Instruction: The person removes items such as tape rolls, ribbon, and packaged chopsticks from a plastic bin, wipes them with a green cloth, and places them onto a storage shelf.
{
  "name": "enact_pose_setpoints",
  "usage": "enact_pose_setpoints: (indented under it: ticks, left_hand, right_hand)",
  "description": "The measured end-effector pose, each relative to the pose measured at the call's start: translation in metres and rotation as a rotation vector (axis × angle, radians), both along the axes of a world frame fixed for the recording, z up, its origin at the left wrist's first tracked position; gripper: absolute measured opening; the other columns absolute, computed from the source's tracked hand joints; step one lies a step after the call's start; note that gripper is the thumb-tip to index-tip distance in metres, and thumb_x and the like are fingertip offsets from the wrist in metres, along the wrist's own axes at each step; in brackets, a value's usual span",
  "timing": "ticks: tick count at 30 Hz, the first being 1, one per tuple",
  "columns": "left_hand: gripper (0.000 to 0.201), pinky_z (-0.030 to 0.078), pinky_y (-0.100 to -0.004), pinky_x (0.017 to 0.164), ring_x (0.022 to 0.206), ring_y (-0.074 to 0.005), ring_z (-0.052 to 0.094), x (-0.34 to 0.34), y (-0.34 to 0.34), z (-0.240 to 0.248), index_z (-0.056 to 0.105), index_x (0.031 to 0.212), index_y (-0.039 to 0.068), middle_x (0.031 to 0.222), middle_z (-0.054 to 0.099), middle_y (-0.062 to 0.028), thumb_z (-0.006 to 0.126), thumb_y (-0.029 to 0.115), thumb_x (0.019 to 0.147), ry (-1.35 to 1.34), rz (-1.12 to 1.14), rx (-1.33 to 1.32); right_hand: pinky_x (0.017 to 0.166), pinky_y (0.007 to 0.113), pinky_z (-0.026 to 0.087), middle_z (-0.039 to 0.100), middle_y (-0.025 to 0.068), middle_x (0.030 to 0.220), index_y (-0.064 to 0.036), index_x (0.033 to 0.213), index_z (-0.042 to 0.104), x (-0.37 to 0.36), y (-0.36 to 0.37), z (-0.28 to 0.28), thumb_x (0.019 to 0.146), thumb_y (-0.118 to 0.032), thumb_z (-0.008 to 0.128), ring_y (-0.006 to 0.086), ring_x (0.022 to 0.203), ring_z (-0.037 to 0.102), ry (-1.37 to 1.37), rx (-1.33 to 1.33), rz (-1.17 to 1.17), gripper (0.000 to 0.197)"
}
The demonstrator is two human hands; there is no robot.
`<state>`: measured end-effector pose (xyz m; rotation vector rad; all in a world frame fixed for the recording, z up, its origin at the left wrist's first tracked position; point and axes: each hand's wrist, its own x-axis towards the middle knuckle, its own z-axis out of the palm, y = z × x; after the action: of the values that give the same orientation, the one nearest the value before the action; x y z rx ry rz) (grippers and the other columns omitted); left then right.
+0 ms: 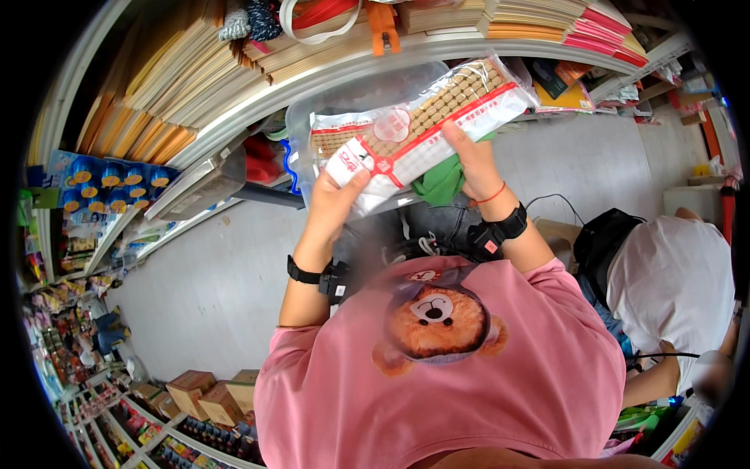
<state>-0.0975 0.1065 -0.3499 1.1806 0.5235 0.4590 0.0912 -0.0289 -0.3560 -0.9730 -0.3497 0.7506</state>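
I hold a long plastic packet (pixel 418 160) in front of me, its right end tilted up and away. Red-and-white printing covers its near side, and a tan mat-like item with a grid pattern shows through the clear part. My left hand (pixel 337 197) grips the near left corner, thumb on top. My right hand (pixel 476 166) clasps the near edge toward the right, its thumb on the face and the other fingers hidden underneath. A green cloth (pixel 441 181) hangs below the packet against my right hand; whether my fingers hold it too I cannot tell.
A translucent plastic bin (pixel 299 125) is behind and beneath the packet. Shelves with stacked envelopes (pixel 199 78) curve along the far side. At right a person in a white top (pixel 670 281) bends down. Cardboard boxes (pixel 190 392) stand at lower left.
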Motion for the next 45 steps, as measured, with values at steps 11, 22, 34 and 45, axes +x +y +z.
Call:
enact_pose_setpoints:
  ticks: [11, 22, 34, 45]
  left_hand:
    - [0.032, 0.050, -0.0252, 0.079, 0.089, -0.0103, 0.061, -0.027, 0.041, 0.031, 0.057, 0.117, -0.002, 0.105, 0.065, -0.0066, 0.063, 0.008, 0.088, 0.070, 0.196, 0.286]
    - [0.029, 0.049, -0.0341, 0.076, 0.084, -0.0292, 0.063, -0.009, 0.079, 0.038, 0.058, 0.109, 0.001, 0.095, 0.064, -0.0187, 0.063, 0.018, 0.086, 0.439, 0.136, 0.934]
    - [0.029, 0.050, -0.0285, 0.050, 0.068, -0.0131, 0.059, 0.012, 0.095, 0.046, 0.056, 0.113, 0.000, 0.087, 0.061, -0.0105, 0.061, 0.016, 0.089, 0.496, -0.064, 0.685]
    - [0.036, 0.051, -0.0427, 0.076, 0.089, -0.0374, 0.060, 0.052, 0.108, 0.000, 0.058, 0.105, 0.004, 0.099, 0.058, -0.0185, 0.070, 0.018, 0.074, 0.959, -0.133, 1.643]
  right_hand:
    - [0.071, 0.030, 0.050, 0.063, 0.0077, 0.096, -0.0008, 0.108, 0.059, 0.031, -0.009, 0.009, 0.091, -0.016, 0.059, 0.0185, 0.082, 0.061, -0.642, -0.251, -0.409, 0.023]
    - [0.077, 0.031, 0.048, 0.063, 0.0071, 0.095, -0.0035, 0.104, 0.063, 0.010, -0.004, -0.001, 0.081, -0.016, 0.069, 0.0178, 0.085, 0.058, -1.135, -0.396, 0.163, 0.027]
    - [0.065, 0.026, 0.047, 0.061, 0.0037, 0.088, 0.0010, 0.101, 0.062, 0.025, -0.011, -0.001, 0.085, -0.009, 0.064, 0.0103, 0.073, 0.055, -0.770, -0.213, -0.166, 0.020]
    - [0.064, 0.026, 0.046, 0.061, 0.0032, 0.085, 0.0020, 0.098, 0.060, 0.024, -0.012, 0.005, 0.085, -0.009, 0.064, 0.0101, 0.072, 0.054, -0.670, -0.174, -0.168, 0.018]
